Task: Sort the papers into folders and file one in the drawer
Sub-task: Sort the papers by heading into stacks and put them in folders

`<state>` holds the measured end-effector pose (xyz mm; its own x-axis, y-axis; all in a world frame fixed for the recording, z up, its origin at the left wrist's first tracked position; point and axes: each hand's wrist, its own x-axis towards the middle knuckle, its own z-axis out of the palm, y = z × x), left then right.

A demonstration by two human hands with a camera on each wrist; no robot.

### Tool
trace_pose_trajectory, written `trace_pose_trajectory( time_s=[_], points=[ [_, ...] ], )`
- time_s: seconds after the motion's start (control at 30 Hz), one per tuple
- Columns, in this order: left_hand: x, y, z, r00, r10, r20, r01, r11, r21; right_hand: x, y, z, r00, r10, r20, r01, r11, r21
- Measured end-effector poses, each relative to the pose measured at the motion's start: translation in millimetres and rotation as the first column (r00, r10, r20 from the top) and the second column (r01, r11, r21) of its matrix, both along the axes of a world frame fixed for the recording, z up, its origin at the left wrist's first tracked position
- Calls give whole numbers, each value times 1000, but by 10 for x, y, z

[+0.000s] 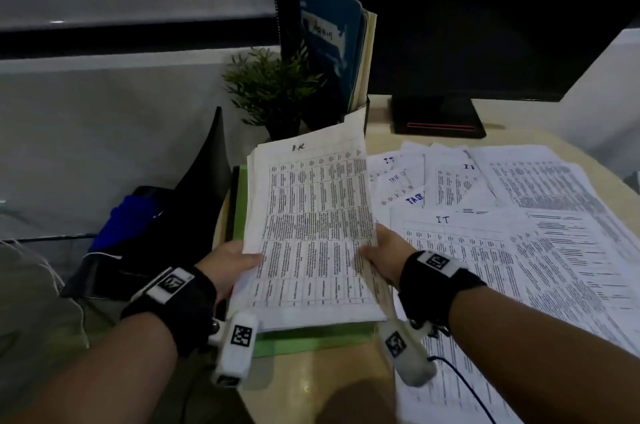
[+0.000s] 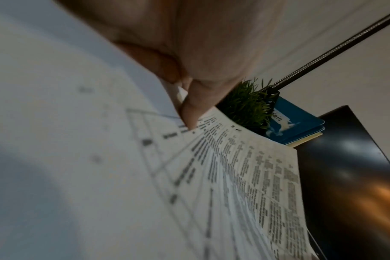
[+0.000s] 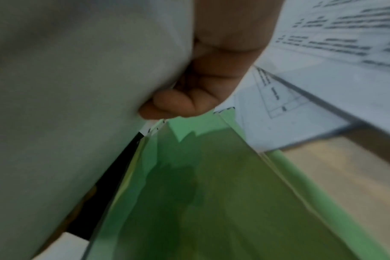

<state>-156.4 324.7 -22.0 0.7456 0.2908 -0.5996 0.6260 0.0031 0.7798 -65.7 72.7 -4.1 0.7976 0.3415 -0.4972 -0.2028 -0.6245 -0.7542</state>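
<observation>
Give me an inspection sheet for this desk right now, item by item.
Surface: beige desk, half papered.
Job's things: paper stack above green folder; loose sheets marked IT at right.
Clutter: potted plant, blue folders in a holder.
Grippers: left hand and right hand each grip the stack's sides.
Cables: black cable across sheets.
Surroundings: dark monitor, black bag.

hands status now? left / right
Left hand: holding the paper stack by its left edge, thumb on top.
Right hand: holding the same stack by its right edge, fingers curled beneath.
</observation>
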Motion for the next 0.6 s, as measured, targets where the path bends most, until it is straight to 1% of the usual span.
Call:
trace_pose_trajectory(
  time_s=[0.03, 0.07, 0.13, 0.2, 0.23, 0.37, 0.47, 0.53, 0.57, 0.6],
  points=[
    [70, 50, -22, 999, -37, -4, 37, 988, 149, 67, 101, -16, 1000, 27, 8, -27, 999, -30],
    [137, 103, -39, 998, -69, -4, 68, 965, 253, 142, 189, -46, 999, 33, 11, -33, 998, -56],
    [251, 184, -62, 994, -109, -17, 107, 916, 386, 287, 338, -105, 1000, -7, -20, 5, 996, -85],
    [355, 232, -96, 986, -152, -66, 165, 859, 484, 395, 452, -162, 997, -24, -69, 14, 990, -142],
    [407, 261, -136, 980, -170, -101, 198, 839, 507, 438, 497, -200, 997, -10, -78, -4, 984, -177],
    [549, 389, -307, 949, -188, -252, 303, 765, 568, 531, 570, -308, 998, 53, -23, -57, 955, -291],
    [600, 380, -322, 915, -179, -362, 379, 689, 618, 535, 534, -330, 997, 73, -36, -81, 940, -330],
    [636, 325, -249, 908, -122, -402, 383, 634, 672, 543, 436, -332, 999, 21, -40, -32, 950, -310],
    [659, 284, -201, 920, -84, -383, 350, 619, 703, 552, 349, -317, 998, -34, -54, 18, 963, -270],
    [690, 223, -140, 939, -53, -339, 297, 621, 725, 564, 236, -281, 993, -93, -66, 76, 972, -222]
  ],
)
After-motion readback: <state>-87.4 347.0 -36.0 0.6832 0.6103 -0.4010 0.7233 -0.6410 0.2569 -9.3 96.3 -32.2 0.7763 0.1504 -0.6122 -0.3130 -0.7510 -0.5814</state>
